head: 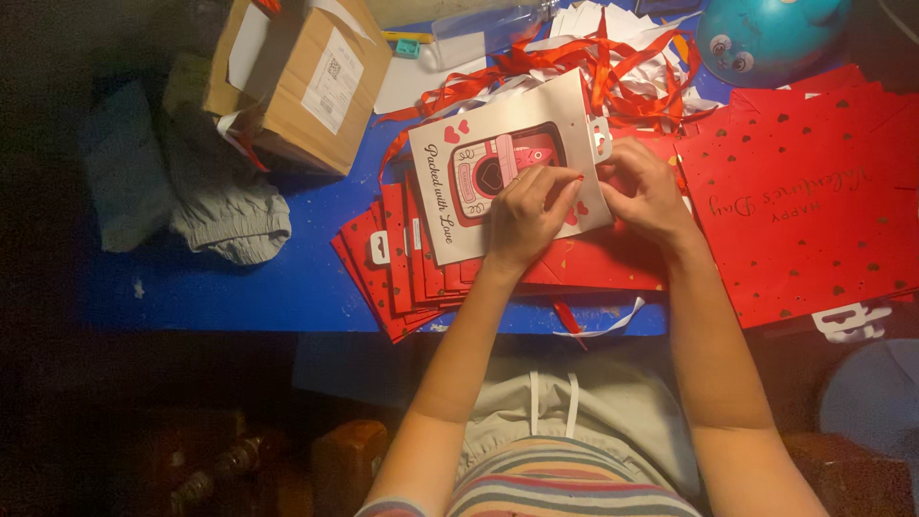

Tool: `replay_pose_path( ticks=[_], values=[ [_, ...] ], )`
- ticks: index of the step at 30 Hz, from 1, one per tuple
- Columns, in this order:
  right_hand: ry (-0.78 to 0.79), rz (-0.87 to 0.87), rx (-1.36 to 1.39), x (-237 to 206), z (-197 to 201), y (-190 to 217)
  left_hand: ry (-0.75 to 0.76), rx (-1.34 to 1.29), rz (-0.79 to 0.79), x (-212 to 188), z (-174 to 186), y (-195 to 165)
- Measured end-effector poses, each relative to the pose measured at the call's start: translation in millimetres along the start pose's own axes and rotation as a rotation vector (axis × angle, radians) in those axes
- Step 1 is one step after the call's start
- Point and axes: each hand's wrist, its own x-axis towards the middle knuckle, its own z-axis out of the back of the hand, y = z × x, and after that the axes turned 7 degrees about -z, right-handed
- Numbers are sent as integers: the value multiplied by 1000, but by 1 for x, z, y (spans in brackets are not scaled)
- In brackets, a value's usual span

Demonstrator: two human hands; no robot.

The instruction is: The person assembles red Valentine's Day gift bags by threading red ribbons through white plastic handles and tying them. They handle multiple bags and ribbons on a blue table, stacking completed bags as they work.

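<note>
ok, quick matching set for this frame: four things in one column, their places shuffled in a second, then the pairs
Things:
1. cardboard box
2. blue round toy
3. grey cloth
4. white gift bag

Places:
A. top right corner
B. under both hands, on the stack of red bags
C. top left of the blue table
D. left table edge, below the box

Pairs: 1-C, 2-A, 3-D, 4-B. The left hand and the right hand both pinch at the white bag's edge.
</note>
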Motion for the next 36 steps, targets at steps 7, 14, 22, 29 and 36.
replay_pose_path(
  ticks=[7, 14, 22, 29, 36],
  values=[
    [-80, 6, -161, -2, -4, -7, 3, 32, -39, 0, 2, 1],
    [-196, -12, -206, 1, -10, -2, 43, 45, 12, 0, 1, 1],
    [-49, 49, -215, -2, -2, -2, 35, 12, 45, -2, -1, 2],
    [99, 2, -239, -3, 7, 19, 84, 18, 60, -10, 6, -6],
    [83, -132, -362, -21, 9, 57, 82, -68, 116, -12, 11, -8]
  ],
)
